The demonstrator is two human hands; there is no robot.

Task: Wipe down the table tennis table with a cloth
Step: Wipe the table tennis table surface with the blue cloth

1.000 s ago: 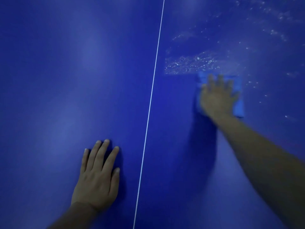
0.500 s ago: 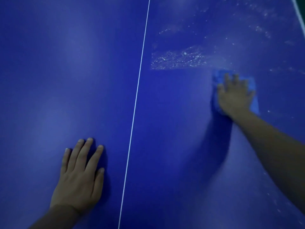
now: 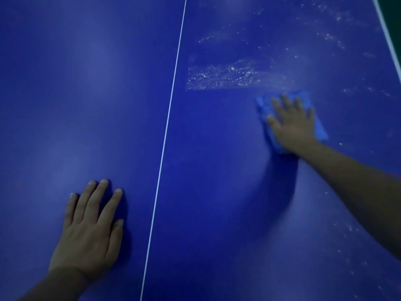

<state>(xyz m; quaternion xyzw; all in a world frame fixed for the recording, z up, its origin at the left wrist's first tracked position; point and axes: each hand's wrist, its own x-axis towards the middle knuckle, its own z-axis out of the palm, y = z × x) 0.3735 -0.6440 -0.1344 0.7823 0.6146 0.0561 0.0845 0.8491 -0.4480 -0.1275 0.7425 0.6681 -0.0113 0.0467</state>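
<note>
The scene is dim, with a heavy blue cast. Soft pale sheens lie on the counter (image 3: 91,88) left of the white centre line (image 3: 167,131). A broad dark shadow falls toward that line from the right hand (image 3: 293,124), which is motion-blurred along with the cloth (image 3: 318,124) beneath it. The left hand (image 3: 91,231) is sharper, with a narrow shadow on its line side. The line bows slightly

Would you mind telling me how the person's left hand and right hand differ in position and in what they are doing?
The left hand lies bare on the dark blue table, left of the white centre line; the right hand presses a light blue cloth, right of it. The left is nearer; the right reaches farther. Both lie flat, fingers extended.
</note>
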